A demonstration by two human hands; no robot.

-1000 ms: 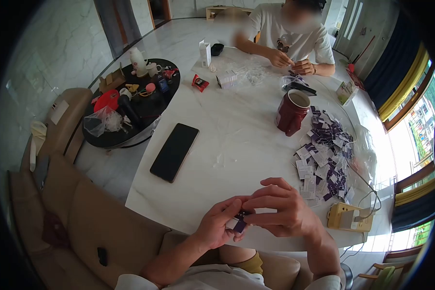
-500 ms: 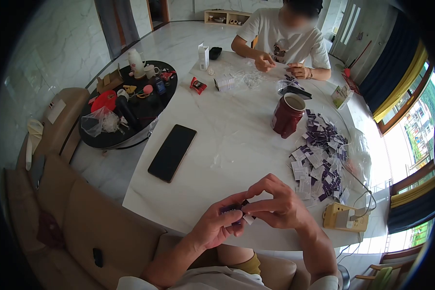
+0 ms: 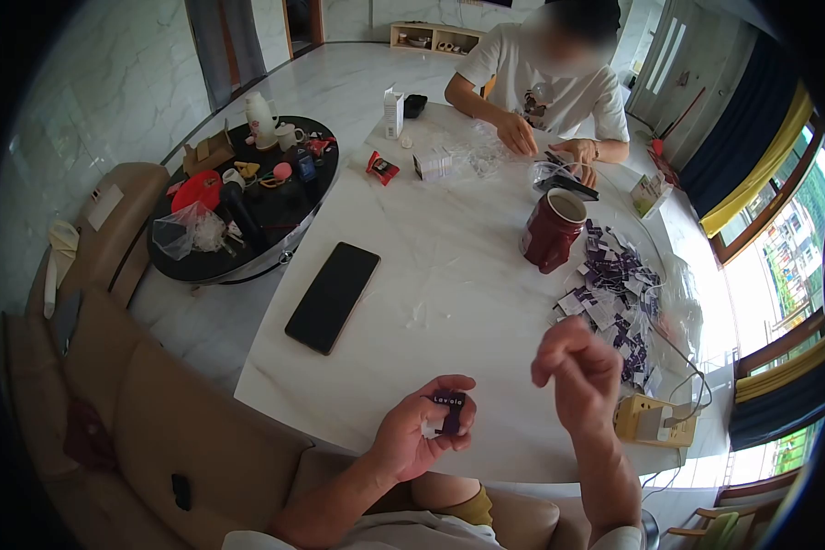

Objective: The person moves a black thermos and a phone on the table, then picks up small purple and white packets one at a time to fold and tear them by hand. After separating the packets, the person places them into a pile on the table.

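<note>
My left hand (image 3: 417, 429) is closed around a small dark purple tag (image 3: 450, 403) with pale lettering, its thumb pressing on the tag above the table's front edge. A white part shows below the thumb. My right hand (image 3: 579, 371) is raised to the right, apart from the left, fingers curled together and slightly blurred; whether anything small is pinched in them is hidden. Just beyond it lies a loose pile of purple and white tags (image 3: 621, 280).
A black phone (image 3: 333, 298) lies at left on the table, a dark red mug (image 3: 552, 231) behind the pile. A power strip (image 3: 637, 423) with cables sits at the right edge. Across the table a person's hands (image 3: 520, 135) work near clear plastic (image 3: 477, 156). A black side table (image 3: 275, 206) holds clutter.
My right hand has left the tag in my left hand and moved up and right toward the pile. The left hand keeps the tag, its lettering now facing up. The other person's hands have shifted.
</note>
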